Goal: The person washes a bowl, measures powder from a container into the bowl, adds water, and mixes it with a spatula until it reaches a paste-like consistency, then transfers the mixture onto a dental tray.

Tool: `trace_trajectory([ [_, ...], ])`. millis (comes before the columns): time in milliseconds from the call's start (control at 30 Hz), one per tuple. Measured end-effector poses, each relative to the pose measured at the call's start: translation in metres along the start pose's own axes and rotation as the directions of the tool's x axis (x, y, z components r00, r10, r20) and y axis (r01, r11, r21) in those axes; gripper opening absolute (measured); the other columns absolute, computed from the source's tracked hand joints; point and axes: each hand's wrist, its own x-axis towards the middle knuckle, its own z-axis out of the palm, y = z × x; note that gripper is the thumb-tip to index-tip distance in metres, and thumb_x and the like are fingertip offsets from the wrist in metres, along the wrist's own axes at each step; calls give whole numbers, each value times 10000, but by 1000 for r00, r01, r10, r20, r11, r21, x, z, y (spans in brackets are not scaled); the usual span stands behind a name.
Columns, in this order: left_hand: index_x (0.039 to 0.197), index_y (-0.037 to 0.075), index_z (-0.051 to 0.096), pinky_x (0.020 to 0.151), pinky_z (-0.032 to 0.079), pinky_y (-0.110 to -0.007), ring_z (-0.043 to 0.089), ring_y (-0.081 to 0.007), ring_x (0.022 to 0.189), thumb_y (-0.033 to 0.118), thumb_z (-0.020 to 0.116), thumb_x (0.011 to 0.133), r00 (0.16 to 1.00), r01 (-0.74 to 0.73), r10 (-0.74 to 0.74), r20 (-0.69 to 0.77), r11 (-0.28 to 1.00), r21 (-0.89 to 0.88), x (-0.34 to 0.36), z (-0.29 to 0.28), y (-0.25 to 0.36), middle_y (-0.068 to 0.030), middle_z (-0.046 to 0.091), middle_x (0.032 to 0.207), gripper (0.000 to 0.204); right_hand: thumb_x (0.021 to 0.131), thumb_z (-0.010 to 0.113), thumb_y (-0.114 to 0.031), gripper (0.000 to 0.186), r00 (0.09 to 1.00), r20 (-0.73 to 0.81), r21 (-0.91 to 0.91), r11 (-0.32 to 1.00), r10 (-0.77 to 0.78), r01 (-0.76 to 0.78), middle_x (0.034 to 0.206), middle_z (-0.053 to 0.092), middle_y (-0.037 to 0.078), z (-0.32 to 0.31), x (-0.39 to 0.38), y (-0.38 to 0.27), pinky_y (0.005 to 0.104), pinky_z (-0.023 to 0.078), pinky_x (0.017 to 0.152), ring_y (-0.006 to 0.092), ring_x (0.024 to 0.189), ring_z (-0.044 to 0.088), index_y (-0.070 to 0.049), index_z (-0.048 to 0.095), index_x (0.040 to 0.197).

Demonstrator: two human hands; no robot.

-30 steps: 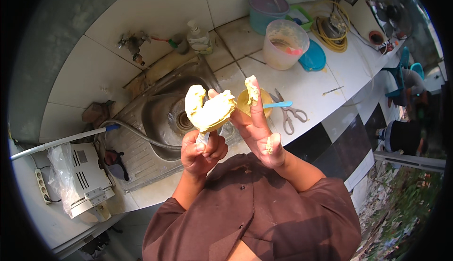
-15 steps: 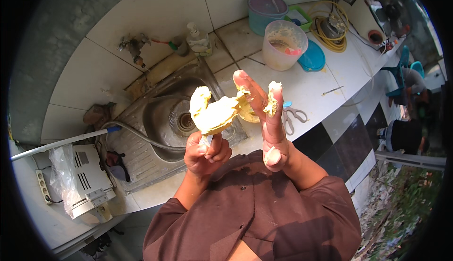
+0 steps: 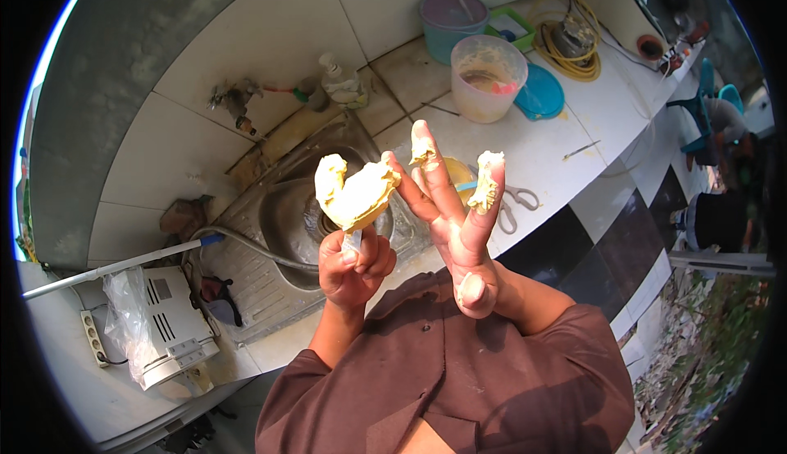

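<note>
My left hand (image 3: 357, 261) is closed in front of my chest around a narrow whitish piece, mostly hidden by the fingers. Above the fist that piece carries a thick, curved mass of pale yellow paste (image 3: 357, 196); the tool's kind cannot be told. My right hand (image 3: 455, 224) is open, palm up, fingers spread. Smears of the same paste cling to two of its fingers. One right fingertip is at the right edge of the paste mass, seemingly touching it. Behind the right hand a yellowish bowl (image 3: 453, 172) is partly hidden, next to grey-handled scissors (image 3: 518, 200).
Ahead left lies a steel sink (image 3: 275, 290) under a tap (image 3: 234, 105). A soap bottle (image 3: 340, 85), a translucent tub (image 3: 484, 101), a blue lid (image 3: 539, 93) and a coiled yellow hose (image 3: 570, 64) stand along the white counter. A white appliance (image 3: 176, 319) sits at left.
The paste mass in my left hand has shifted slightly left. My right hand has lowered a little and turned, its fingers spreading wider, and one finger has come clear of the mass's right end.
</note>
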Motion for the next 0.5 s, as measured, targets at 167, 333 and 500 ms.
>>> trace_trajectory([
  [167, 937, -58, 489, 468, 318, -277, 364, -123, 543, 130, 530, 867, 998, 46, -45, -35, 998, 44, -2, 0, -1, -23, 402, 640, 204, 865, 395, -770, 961, 999, 47, -265, 964, -5, 18, 1541, -30, 385, -19, 3, -13, 642, 36, 1117, 516, 1426, 200, -367, -199, 1503],
  [333, 805, -23, 517, 477, 312, -295, 365, -134, 524, 148, 557, 844, 992, 97, -91, -90, 993, 66, -7, 5, 3, -27, 414, 622, 180, 845, 373, -789, 922, 983, 161, -496, 854, -88, 157, 1554, 121, 344, -30, 12, -18, 718, 24, 1076, 446, 1359, 396, -331, 19, 1562],
  [500, 1223, -69, 438, 451, 347, -271, 375, -113, 513, 99, 510, 845, 996, 77, -66, 62, 981, -180, -10, -4, 1, -25, 424, 632, 419, 812, 390, -821, 995, 993, 113, -427, 904, 21, 30, 1542, 106, 370, -37, 7, -12, 689, 81, 1090, 472, 1330, 428, -323, -51, 1551],
])
